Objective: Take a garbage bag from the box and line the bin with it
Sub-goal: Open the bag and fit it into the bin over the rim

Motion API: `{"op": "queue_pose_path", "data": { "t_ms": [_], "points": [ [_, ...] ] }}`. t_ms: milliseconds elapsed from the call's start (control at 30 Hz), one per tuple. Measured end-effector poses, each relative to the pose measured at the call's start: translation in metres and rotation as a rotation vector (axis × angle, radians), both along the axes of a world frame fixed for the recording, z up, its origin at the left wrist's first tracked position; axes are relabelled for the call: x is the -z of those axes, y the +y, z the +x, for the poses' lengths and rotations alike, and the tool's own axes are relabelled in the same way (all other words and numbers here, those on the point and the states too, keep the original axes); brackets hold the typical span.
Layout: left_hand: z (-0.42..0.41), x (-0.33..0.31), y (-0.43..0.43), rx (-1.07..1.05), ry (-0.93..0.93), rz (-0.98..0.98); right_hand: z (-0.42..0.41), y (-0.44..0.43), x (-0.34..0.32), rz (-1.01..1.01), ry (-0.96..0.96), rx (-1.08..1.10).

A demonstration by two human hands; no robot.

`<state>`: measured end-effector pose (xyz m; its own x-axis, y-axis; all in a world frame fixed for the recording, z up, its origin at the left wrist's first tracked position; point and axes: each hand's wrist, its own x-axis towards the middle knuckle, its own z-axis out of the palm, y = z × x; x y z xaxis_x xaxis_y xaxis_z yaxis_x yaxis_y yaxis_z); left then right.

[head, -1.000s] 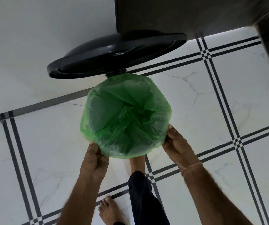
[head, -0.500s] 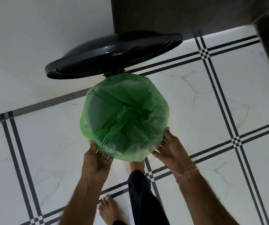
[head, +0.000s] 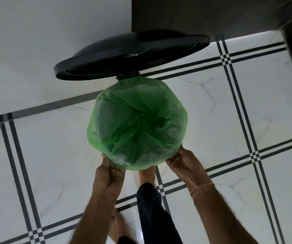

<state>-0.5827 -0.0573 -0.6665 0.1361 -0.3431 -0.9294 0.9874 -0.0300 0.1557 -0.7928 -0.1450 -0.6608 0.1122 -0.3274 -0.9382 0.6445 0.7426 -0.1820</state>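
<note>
A green garbage bag [head: 138, 120] is spread over the round mouth of the bin and hides the bin's body; its folds sag toward the middle. The bin's black lid [head: 131, 57] stands open behind it on its hinge. My left hand [head: 110, 171] grips the bag's folded edge at the near left of the rim. My right hand [head: 185, 161] grips the edge at the near right, fingers tucked under the plastic. The box of bags is not in view.
The bin stands on a white marble floor [head: 229, 120] with dark line patterns. A white wall [head: 36, 50] rises behind the lid, and a dark cabinet [head: 212, 13] overhangs at the top right. My bare feet [head: 118, 226] and a dark trouser leg are just below the bin.
Both hands shifted along the near rim, opened their fingers briefly, and now hold the bag's edge again lower on the rim. The bag sits a little flatter around the mouth.
</note>
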Motion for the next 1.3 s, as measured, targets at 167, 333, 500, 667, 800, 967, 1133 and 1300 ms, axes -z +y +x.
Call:
{"op": "queue_pose_path", "data": {
  "t_ms": [167, 333, 500, 667, 800, 967, 1133, 1300],
  "points": [
    [0.000, 0.014, -0.005, -0.051, 0.017, -0.004, 0.002, 0.004, 0.013, -0.138, -0.021, 0.036],
    [0.000, 0.009, -0.007, 0.057, 0.010, 0.058, 0.003, 0.010, 0.011, -0.182, -0.017, 0.094],
    [0.005, 0.003, -0.005, 0.113, -0.017, 0.139, -0.005, 0.009, -0.004, -0.083, 0.013, -0.052],
    [0.008, -0.003, -0.008, 0.142, -0.087, 0.092, -0.006, -0.002, -0.005, -0.061, 0.140, -0.075],
    [0.009, -0.005, -0.007, 0.129, -0.087, 0.022, 0.007, -0.009, -0.021, -0.362, 0.939, -0.353],
    [0.009, -0.007, -0.010, 0.132, -0.049, -0.004, 0.096, -0.052, -0.053, -1.201, 0.994, -1.118],
    [0.010, -0.006, -0.009, 0.140, -0.029, -0.013, 0.128, -0.064, 0.040, -0.650, 0.857, -2.191],
    [0.012, -0.003, -0.008, 0.128, -0.007, -0.012, 0.104, -0.047, 0.064, -0.678, 0.762, -2.468]
  ]
}}
